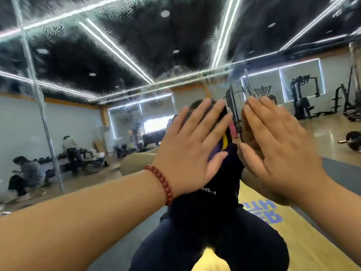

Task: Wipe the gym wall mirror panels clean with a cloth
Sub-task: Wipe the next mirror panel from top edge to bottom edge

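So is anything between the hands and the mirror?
Nothing visible. The left hand and right hand are flat, fingers straight, right at the mirror. No cloth shows under either one.

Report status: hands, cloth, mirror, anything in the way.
Left hand and right hand open, fingers straight, held up at the mirror. No cloth in view. Upper glass beaded with droplets. Nothing in the way.

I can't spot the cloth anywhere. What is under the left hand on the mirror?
Under the left hand, fingers flat, only mirror and the person's dark reflected figure show around it. No cloth is visible; the palm could be covering one.
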`<state>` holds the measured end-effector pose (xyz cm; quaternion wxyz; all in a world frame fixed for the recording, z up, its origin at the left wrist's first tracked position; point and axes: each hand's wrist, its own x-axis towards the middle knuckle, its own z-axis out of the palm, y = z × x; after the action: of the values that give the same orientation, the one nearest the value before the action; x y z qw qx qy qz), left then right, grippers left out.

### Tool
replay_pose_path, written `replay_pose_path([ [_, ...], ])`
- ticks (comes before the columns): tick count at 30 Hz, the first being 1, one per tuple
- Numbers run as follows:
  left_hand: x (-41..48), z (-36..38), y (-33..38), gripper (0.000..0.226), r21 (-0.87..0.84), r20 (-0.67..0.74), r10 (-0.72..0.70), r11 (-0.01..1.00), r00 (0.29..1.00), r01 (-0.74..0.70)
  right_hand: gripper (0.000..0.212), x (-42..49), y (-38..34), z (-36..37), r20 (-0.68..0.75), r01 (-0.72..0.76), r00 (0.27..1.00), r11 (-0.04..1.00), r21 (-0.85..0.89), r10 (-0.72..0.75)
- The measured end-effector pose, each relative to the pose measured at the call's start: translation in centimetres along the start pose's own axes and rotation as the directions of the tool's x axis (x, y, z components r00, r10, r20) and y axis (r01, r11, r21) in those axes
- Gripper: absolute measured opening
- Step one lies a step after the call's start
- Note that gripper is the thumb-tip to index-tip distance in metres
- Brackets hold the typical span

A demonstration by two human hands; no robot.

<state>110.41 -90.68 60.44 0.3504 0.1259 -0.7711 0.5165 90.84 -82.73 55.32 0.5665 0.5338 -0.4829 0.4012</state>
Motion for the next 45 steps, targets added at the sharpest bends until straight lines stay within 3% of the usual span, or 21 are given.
replay_pose_path([
  [2,1.1,-0.2,-1.3,0.067,0.01,-0.013,-0.003,1.0,1.0,0.003,0.061,-0.9,0.1,-0.1,0.007,-0.001,1.0,1.0,-0.003,0.001],
  [7,5.4,-1.2,-2.5,0.068,0.02,-0.035,-0.263,0.965,0.964,0.263,0.066,-1.9,1.1,-0.6,0.015,-0.061,0.998,0.998,-0.019,0.062],
  [9,4.6,-0.6,-0.5,0.068,0.017,-0.041,-0.162,0.987,0.986,0.163,0.065,-2.0,1.2,-0.5,0.013,-0.077,0.997,0.997,-0.012,0.078],
  [12,1.4,0.5,2.6,0.067,-0.004,0.0,0.116,0.993,0.993,-0.116,0.064,-2.3,1.3,-0.5,0.005,-0.054,0.999,0.999,0.005,0.054],
  [14,1.2,0.6,2.2,0.067,-0.01,0.001,0.16,0.987,0.987,-0.16,0.063,-2.5,1.3,-0.5,0.001,-0.04,0.999,0.999,0.013,0.04],
  [18,5.2,-0.8,-0.6,0.066,-0.035,-0.045,-0.147,0.989,0.988,0.145,0.065,-3.3,0.8,-0.6,0.018,-0.055,0.998,0.998,0.002,0.055],
  [20,5.9,-0.7,0.0,0.065,-0.026,-0.047,-0.225,0.974,0.973,0.224,0.066,-4.0,0.3,-0.5,0.035,-0.065,0.997,0.998,-0.002,0.065],
  [25,-1.3,1.5,6.8,0.066,-0.004,0.051,0.061,0.998,0.997,-0.061,0.066,-5.7,-0.3,-0.7,0.067,-0.063,0.996,0.998,0.018,0.062],
  [28,-3.9,1.7,7.0,0.067,0.014,0.091,0.152,0.988,0.984,-0.154,0.068,-6.8,-0.7,-1.0,0.123,-0.041,0.992,0.999,0.017,0.039],
  [31,-1.2,0.9,3.9,0.065,0.004,0.011,-0.05,0.999,0.999,0.05,0.068,-7.2,-1.3,-1.3,0.151,-0.063,0.987,0.997,0.033,0.057],
  [34,0.1,0.6,2.9,0.063,-0.016,-0.011,-0.284,0.959,0.959,0.284,0.066,-7.7,-2.0,-1.4,0.167,-0.122,0.98,0.989,0.08,0.108],
  [40,-11.2,3.5,12.4,0.07,-0.016,0.143,0.063,0.998,0.988,-0.061,0.065,-11.7,-5.5,-1.1,0.22,-0.214,0.959,0.963,0.161,0.177],
  [43,-13.2,3.4,11.9,0.072,0.009,0.157,0.022,1.0,0.987,-0.024,0.066,-14.3,-6.9,-1.4,0.275,-0.227,0.945,0.961,0.156,0.178],
  [45,-11.8,3.0,10.5,0.066,-0.009,0.08,-0.148,0.989,0.986,0.149,0.067,-15.2,-7.7,-1.4,0.288,-0.253,0.936,0.955,0.153,0.202],
])
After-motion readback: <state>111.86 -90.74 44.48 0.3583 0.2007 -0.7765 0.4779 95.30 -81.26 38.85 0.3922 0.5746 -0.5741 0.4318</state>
